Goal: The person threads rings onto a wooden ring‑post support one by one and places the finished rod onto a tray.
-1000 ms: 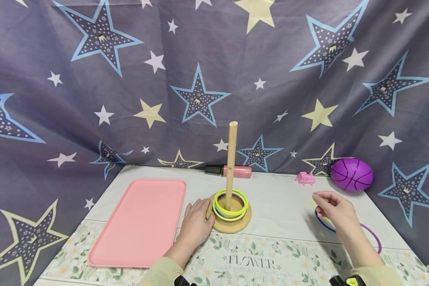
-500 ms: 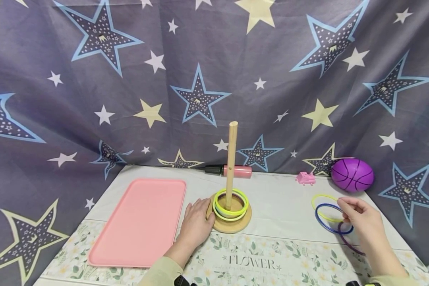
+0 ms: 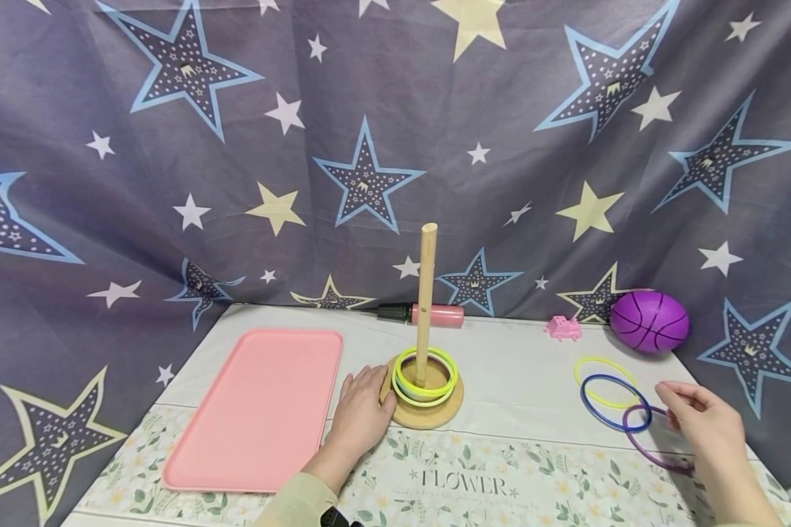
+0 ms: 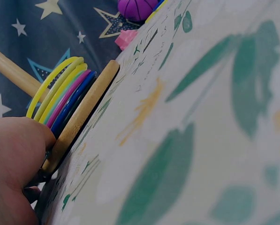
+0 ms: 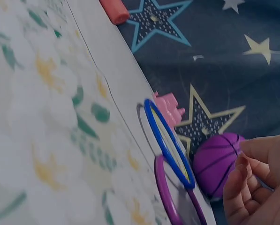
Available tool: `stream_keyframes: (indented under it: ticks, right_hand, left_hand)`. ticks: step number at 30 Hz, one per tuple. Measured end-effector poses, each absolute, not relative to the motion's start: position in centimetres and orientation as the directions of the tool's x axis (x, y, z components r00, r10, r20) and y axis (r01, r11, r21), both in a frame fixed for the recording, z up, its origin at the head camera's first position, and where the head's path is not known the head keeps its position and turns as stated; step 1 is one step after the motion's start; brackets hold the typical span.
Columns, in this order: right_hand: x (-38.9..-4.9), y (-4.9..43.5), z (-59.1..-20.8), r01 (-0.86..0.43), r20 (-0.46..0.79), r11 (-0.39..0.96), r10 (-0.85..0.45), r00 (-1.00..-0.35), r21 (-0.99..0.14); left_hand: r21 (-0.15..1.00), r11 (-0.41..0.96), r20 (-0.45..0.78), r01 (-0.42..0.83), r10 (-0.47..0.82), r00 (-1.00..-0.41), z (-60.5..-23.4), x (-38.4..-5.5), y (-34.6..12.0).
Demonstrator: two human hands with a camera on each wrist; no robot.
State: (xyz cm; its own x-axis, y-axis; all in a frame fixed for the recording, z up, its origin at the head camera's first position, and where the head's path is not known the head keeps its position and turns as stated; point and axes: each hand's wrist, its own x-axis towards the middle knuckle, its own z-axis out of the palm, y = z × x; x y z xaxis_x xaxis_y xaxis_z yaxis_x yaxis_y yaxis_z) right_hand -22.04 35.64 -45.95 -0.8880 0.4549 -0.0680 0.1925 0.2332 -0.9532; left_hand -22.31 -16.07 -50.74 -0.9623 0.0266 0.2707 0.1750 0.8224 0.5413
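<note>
A wooden ring-toss stand [image 3: 425,307] rises at the middle of the table, with several coloured rings [image 3: 451,369] around the foot of its peg. My left hand [image 3: 362,410] grips the left edge of its round base; the left wrist view has the thumb against the base [image 4: 90,108]. Over at the right, my right hand [image 3: 708,424] hovers beside three loose rings, its fingers loosely bent around nothing. Those are a yellow ring [image 3: 596,359], a blue ring [image 3: 589,405] overlapping it, and a purple ring [image 3: 652,459] partly hidden by the hand.
A pink tray [image 3: 257,410] lies at the left. Along the back are a pink-and-black hand pump [image 3: 438,315], a small pink toy [image 3: 563,328] and a purple ball [image 3: 649,322]. Behind them hangs a star-patterned cloth [image 3: 501,176].
My right hand has moved right and towards me, off the yellow and blue rings, uncovering them. The rings and my left hand have stayed in place.
</note>
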Motion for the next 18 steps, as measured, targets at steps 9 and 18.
stream_keyframes:
  ticks: [9, 18]
  right_hand:
    - [-21.8, 37.6, -46.6, 0.248, -0.171, 0.09, 0.503, -0.847, -0.964]
    - [-21.5, 39.4, -47.8, 0.348, -0.151, 0.29, 0.534, -0.832, -0.891]
  left_hand:
    - [0.543, 0.823, 0.262, 0.168, 0.025, -0.965, -50.8, -22.4, -16.1]
    - [0.544, 0.822, 0.261, 0.168, 0.025, -0.965, -50.7, -22.3, -16.1]
